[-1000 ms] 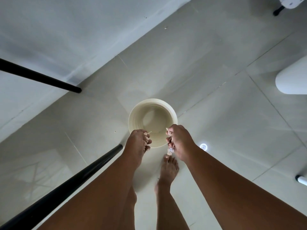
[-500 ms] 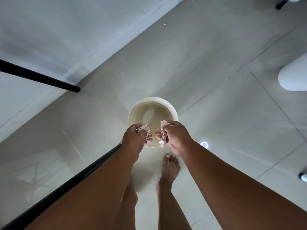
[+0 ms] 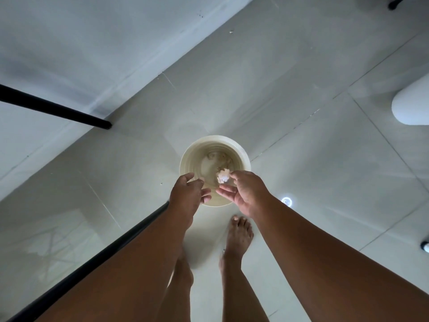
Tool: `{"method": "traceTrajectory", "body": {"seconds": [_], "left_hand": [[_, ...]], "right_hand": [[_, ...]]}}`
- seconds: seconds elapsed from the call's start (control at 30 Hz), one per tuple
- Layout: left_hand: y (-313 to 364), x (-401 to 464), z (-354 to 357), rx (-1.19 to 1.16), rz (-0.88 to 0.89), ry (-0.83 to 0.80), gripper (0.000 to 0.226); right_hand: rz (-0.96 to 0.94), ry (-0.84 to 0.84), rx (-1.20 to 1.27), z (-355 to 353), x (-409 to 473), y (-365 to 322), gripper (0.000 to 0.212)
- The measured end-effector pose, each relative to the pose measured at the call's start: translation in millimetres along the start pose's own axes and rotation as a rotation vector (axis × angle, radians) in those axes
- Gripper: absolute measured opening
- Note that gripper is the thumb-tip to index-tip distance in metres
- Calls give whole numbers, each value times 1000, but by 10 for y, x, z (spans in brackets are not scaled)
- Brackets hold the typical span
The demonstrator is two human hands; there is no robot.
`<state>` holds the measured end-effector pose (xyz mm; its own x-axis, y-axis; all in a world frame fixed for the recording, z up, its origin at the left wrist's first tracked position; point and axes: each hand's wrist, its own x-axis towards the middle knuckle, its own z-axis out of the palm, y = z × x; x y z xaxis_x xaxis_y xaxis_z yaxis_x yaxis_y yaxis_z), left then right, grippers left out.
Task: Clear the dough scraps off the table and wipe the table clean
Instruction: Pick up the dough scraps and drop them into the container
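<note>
Above the cream bucket (image 3: pixel 245 156), pale crumbly dough scrap (image 3: pixel 223 177) between loosely spread, empty fingers (image 3: pixel 226 191).

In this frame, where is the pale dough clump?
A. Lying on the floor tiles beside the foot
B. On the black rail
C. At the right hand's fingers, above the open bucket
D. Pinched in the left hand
C: the dough clump sits at the right hand fingers, over the bucket.

From my feed the scene is dim and greyish, with a small round glare spot on the glossy floor (image 3: pixel 325 159) just right of the right hand (image 3: pixel 249 194). The wide lens bends lines at the edges, and the dough scrap (image 3: pixel 223 176) at that hand's fingertips looks soft and overexposed.
</note>
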<state>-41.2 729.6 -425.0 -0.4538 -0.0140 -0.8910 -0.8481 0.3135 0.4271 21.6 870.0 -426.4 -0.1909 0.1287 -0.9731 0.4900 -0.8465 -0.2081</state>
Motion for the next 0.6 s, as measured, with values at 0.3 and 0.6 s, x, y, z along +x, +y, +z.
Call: {"method": "traceTrajectory", "body": {"seconds": [0.3, 0.6], "left_hand": [[14, 3, -40, 26, 5, 6, 40], [217, -251, -46, 6, 20, 1, 33]], "right_hand": [[-3, 3, -28, 54, -32, -4, 38], [-2, -7, -69, 82, -351, -127, 37]]}}
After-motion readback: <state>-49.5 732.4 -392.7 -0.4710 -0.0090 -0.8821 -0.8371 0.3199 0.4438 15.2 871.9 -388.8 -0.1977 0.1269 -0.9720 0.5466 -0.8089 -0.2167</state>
